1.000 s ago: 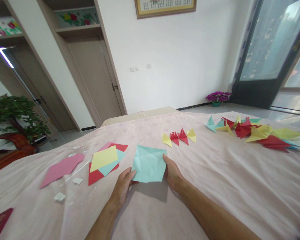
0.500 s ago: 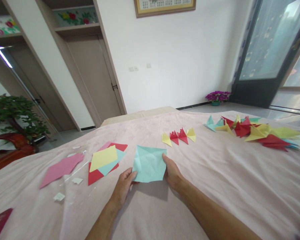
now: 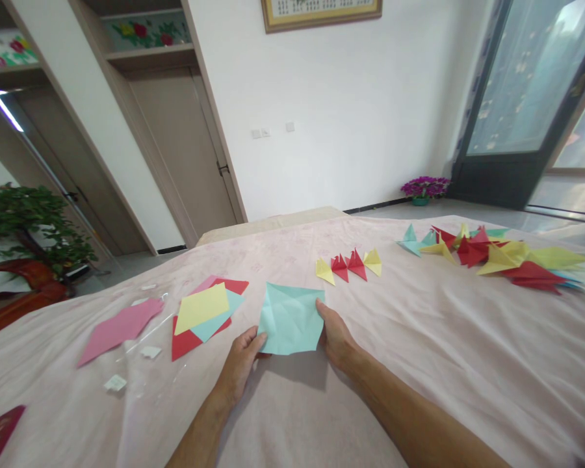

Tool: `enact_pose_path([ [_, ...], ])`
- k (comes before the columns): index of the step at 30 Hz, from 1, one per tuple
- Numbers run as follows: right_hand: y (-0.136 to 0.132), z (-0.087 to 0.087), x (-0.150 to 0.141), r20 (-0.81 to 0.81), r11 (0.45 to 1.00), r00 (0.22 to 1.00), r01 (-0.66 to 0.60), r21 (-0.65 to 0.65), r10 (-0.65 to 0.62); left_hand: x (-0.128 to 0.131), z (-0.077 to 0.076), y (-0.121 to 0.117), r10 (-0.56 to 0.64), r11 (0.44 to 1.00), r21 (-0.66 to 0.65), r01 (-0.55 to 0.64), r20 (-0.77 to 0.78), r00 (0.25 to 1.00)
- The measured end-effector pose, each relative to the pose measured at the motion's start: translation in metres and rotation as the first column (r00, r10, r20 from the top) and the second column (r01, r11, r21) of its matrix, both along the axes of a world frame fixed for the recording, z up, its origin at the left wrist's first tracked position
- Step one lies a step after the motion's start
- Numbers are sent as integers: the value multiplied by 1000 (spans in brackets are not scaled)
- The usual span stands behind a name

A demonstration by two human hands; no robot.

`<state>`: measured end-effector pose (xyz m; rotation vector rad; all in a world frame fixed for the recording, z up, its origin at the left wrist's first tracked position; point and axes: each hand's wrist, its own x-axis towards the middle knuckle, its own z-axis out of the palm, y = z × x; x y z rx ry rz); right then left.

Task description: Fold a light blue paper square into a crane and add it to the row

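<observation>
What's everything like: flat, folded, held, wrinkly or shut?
Light-blue paper sheet: creased, held
Left hand: gripping sheet's left edge
Right hand: gripping sheet's right edge
Red and yellow paper birds: folded, lined up
Multicoloured paper sheets: flat, overlapping
Pink paper: flat
Multicoloured paper shapes: folded, heaped
Pale pink cloth: wrinkled
Beige door: looks shut

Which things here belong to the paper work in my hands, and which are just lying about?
Likely belongs:
blue sheet, held by left hand and right hand
coloured sheets
folded paper figures

Apparently just lying about:
white scraps
red item, lower left
</observation>
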<state>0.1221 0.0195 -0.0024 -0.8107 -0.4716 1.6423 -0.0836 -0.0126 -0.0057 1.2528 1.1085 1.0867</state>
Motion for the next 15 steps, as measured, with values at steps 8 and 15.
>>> enact_pose_path([
  [8,0,0,0,4,1000,1000,-1,10,1,1,4,-1,3,1000,-8,-3,8,1000],
  [15,0,1,0,12,1000,1000,1,2,-1,1,5,-2,3,1000,-6,-3,9,1000],
])
